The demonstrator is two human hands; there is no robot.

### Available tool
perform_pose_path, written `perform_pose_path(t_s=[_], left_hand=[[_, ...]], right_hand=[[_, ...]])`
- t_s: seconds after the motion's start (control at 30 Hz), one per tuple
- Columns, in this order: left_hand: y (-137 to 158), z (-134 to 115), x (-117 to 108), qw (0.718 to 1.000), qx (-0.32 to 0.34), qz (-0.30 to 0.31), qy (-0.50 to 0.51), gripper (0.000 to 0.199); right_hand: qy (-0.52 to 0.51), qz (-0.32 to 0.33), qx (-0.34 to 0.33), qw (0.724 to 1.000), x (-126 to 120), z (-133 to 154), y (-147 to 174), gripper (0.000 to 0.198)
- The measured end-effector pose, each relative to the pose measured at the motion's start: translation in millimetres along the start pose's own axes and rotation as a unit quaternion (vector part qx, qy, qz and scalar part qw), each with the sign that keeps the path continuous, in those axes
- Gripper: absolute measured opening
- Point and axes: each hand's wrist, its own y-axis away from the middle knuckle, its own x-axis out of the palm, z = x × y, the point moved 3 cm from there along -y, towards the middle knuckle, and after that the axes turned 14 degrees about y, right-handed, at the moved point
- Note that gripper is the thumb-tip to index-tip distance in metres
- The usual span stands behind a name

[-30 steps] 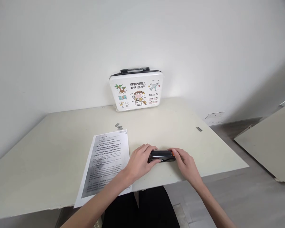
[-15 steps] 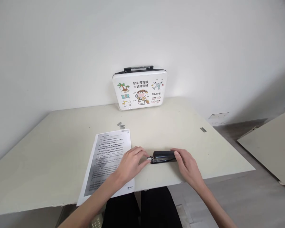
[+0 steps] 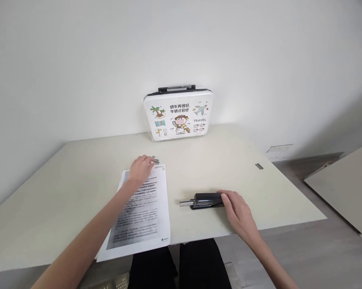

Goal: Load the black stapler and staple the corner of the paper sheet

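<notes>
A black stapler [image 3: 207,198] lies on the table, its metal magazine [image 3: 186,203] sticking out to the left. My right hand [image 3: 236,208] is closed around the stapler's right end. My left hand [image 3: 141,170] reaches over the top edge of a printed sheet of paper [image 3: 138,224], fingers bent and slightly apart. Its fingertips are at a small group of staple strips [image 3: 156,161], partly covering them. No strip is visibly lifted.
A white case [image 3: 178,116] with cartoon prints and a black handle stands against the wall at the back of the table [image 3: 63,192]. Another staple strip [image 3: 259,166] lies near the right edge. A second pale tabletop [image 3: 346,184] is at the far right.
My left hand has let go of the stapler's front end and moved up and left to the staple strips. The magazine now sticks out further. My right hand stays on the stapler.
</notes>
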Motion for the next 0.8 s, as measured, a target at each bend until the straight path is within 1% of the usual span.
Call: perform_pose_path(t_s=[0.07,0.13,0.27,0.3,0.37,0.47,0.53,0.67,0.73,0.8], left_hand=[[-12.1,8.3,1.4,1.000,0.001,0.013,-0.007,0.015],[-17.8,11.3,3.2,1.000,0.007,0.021,-0.006,0.012],[-18.0,7.4,4.5,1.000,0.020,0.019,-0.002,0.017],[-16.2,4.5,3.5,1.000,0.022,0.016,0.012,0.019],[-9.4,-4.6,0.0,0.996,0.027,0.015,0.078,0.021],[10.6,-28.1,-6.5,0.973,0.034,0.041,0.222,0.024],[29.9,-48.8,-10.2,0.958,0.040,0.061,0.277,0.024],[72.3,-88.1,-8.6,0.939,0.041,0.114,0.320,0.023],[89.4,-101.2,-4.3,0.934,0.036,0.131,0.330,0.022],[101.4,-109.2,0.5,0.931,0.030,0.138,0.336,0.020]], right_hand=[[0.006,-0.005,-0.005,1.000,-0.1,0.2,-0.4,0.042],[0.010,-0.010,-0.010,1.000,-0.1,0.2,-0.7,0.043],[0.016,-0.018,-0.016,1.000,0.1,-0.1,-1.1,0.043],[0.016,-0.019,-0.016,1.000,0.2,-0.3,-1.1,0.042],[0.011,-0.017,-0.014,1.000,0.5,-0.7,-0.8,0.042],[0.002,-0.010,-0.012,1.000,0.6,-1.1,-0.1,0.042],[0.000,-0.006,-0.006,1.000,0.4,-1.3,0.4,0.042],[0.000,-0.004,0.000,1.000,-0.5,-0.9,0.7,0.043],[0.003,-0.005,-0.001,1.000,-0.6,-1.1,0.2,0.044],[0.008,-0.006,-0.002,1.000,-0.4,-2.0,-0.5,0.044]])
